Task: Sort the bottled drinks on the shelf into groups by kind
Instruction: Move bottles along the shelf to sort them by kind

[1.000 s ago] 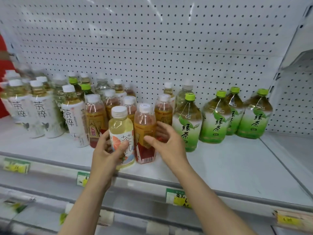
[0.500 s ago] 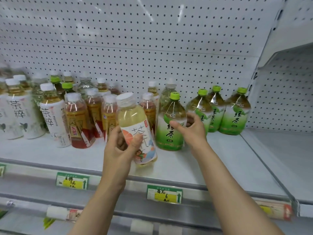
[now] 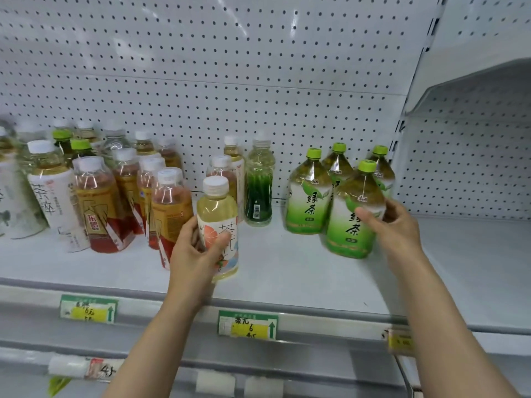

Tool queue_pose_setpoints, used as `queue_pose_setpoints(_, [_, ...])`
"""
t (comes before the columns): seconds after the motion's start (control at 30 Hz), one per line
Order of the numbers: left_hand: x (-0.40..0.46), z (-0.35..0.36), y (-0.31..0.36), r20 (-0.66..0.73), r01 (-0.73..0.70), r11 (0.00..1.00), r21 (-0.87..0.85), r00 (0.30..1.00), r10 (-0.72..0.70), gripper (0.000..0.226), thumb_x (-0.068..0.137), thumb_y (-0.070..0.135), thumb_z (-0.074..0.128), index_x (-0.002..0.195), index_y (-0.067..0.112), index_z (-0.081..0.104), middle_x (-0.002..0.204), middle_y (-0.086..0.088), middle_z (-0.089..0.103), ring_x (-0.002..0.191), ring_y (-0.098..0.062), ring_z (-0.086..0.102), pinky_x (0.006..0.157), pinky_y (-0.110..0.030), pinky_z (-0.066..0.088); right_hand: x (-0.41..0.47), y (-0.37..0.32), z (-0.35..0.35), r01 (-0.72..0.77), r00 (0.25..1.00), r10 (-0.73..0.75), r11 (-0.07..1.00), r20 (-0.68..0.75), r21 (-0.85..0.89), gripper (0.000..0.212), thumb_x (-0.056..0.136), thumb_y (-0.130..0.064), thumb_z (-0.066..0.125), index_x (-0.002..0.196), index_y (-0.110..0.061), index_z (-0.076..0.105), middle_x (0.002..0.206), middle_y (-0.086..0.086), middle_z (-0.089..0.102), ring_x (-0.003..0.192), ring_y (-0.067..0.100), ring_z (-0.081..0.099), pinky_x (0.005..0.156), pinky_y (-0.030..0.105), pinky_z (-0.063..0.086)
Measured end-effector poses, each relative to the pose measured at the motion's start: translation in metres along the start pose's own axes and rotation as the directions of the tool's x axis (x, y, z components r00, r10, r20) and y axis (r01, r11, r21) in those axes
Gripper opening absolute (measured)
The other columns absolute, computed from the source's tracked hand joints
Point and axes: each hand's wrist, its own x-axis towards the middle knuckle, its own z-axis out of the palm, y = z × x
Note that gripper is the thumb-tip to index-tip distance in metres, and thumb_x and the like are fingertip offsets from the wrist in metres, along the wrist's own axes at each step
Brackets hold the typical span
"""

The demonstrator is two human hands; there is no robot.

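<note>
On the left of the shelf (image 3: 287, 271), the amber tea bottles (image 3: 100, 208) crowd close together; a careless sweep of the arm could, I judge, topple the front row. The left hand (image 3: 195, 254) grasps the pale yellow tea bottle (image 3: 218, 225) round its label, thumb in front, held near the shelf's front edge where a slip would drop it. Further right, the right hand (image 3: 393, 225) wraps the shoulder of the front green tea bottle (image 3: 353, 214), which tilts beside its three fellows and may knock them.
</note>
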Motion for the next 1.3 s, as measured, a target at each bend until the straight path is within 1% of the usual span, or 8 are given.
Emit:
queue_pose_setpoints(0.17, [0.009,-0.02,0.002,-0.061,-0.002,1.0,-0.009,0.998,0.001,0.055,0.089,0.013,0.072,0.139,0.023,0.051,0.111,0.015,0.069,0.094,0.003,0.069,0.074,-0.02,0.053,0.027,0.008,-0.009,-0.027,1.0,0.027,0.999,-0.015,0.041,0.079,0.05,-0.055,0.091,0.122,-0.031,0.067,0.118,-0.006,0.073,0.106,0.018,0.07,0.096,0.05,0.057])
queue_pose_setpoints(0.33, [0.016,-0.036,-0.001,0.008,0.007,0.999,0.043,1.0,-0.008,0.053,0.091,0.014,0.069,0.139,0.025,0.05,0.11,0.018,0.068,0.089,0.013,0.067,0.069,-0.013,0.052,0.06,0.029,-0.01,-0.007,0.999,0.009,0.999,-0.039,0.046,0.087,0.044,-0.063,0.089,0.123,-0.033,0.067,0.118,-0.006,0.074,0.108,0.021,0.071,0.095,0.051,0.057])
queue_pose_setpoints(0.43, [0.019,-0.039,-0.003,0.042,0.013,0.997,0.07,0.999,-0.016,0.051,0.093,0.016,0.067,0.139,0.03,0.049,0.11,0.022,0.066,0.089,0.014,0.066,0.065,-0.01,0.051,0.026,-0.008,0.008,-0.023,0.98,0.008,0.997,-0.201,-0.075,0.092,0.062,-0.053,0.089,0.141,-0.024,0.054,0.146,0.005,0.055,0.134,0.028,0.053,0.111,0.049,0.044])
queue_pose_setpoints(0.53, [0.019,-0.039,-0.004,0.067,0.012,0.995,0.096,0.998,-0.019,0.052,0.094,0.022,0.066,0.141,0.036,0.048,0.113,0.026,0.065,0.099,0.006,0.065,0.074,-0.016,0.051,-0.002,-0.032,0.04,0.217,0.876,-0.244,0.97,-0.416,-0.113,0.07,0.079,-0.034,0.082,0.14,-0.022,0.05,0.146,0.003,0.046,0.135,0.022,0.045,0.102,0.027,0.04])
queue_pose_setpoints(0.77, [0.02,-0.044,-0.01,0.088,-0.017,0.991,0.13,0.996,0.006,0.051,0.093,0.029,0.066,0.14,0.038,0.05,0.119,0.019,0.069,0.106,-0.002,0.068,0.083,-0.025,0.054,0.001,-0.038,0.124,0.184,0.979,-0.201,0.933,-0.022,-0.309,0.108,0.073,-0.055,0.083,0.158,-0.026,0.023,0.165,0.008,0.025,0.152,0.029,0.022,0.119,0.05,0.027])
queue_pose_setpoints(1.03, [0.022,-0.041,-0.013,0.083,-0.014,0.994,0.109,0.997,0.005,0.053,0.092,0.028,0.066,0.141,0.039,0.048,0.117,0.024,0.067,0.105,-0.001,0.067,0.079,-0.021,0.053,0.015,-0.03,0.124,0.072,0.992,-0.101,0.941,-0.07,-0.331,0.113,0.067,-0.06,0.084,0.157,-0.02,0.028,0.16,0.009,0.037,0.148,0.031,0.032,0.116,0.053,0.035])
queue_pose_setpoints(1.2, [0.023,-0.042,-0.014,0.083,-0.024,0.993,0.119,0.996,0.014,0.052,0.092,0.027,0.067,0.14,0.039,0.049,0.112,0.027,0.069,0.102,0.006,0.067,0.077,-0.019,0.054,-0.01,-0.045,0.135,0.417,0.845,-0.503,0.833,-0.184,-0.364,0.103,0.08,-0.034,0.083,0.159,-0.013,0.02,0.168,0.007,0.019,0.154,0.023,0.016,0.125,0.04,0.018])
queue_pose_setpoints(1.3, [0.024,-0.042,-0.015,0.086,-0.037,0.993,0.114,0.996,0.027,0.052,0.093,0.025,0.067,0.14,0.038,0.05,0.113,0.025,0.07,0.104,0.003,0.067,0.077,-0.019,0.056,-0.014,-0.063,0.166,0.358,0.934,-0.356,0.929,0.042,-0.092,0.098,0.08,-0.035,0.084,0.158,-0.025,0.025,0.164,-0.002,0.03,0.149,0.015,0.027,0.121,0.037,0.026])
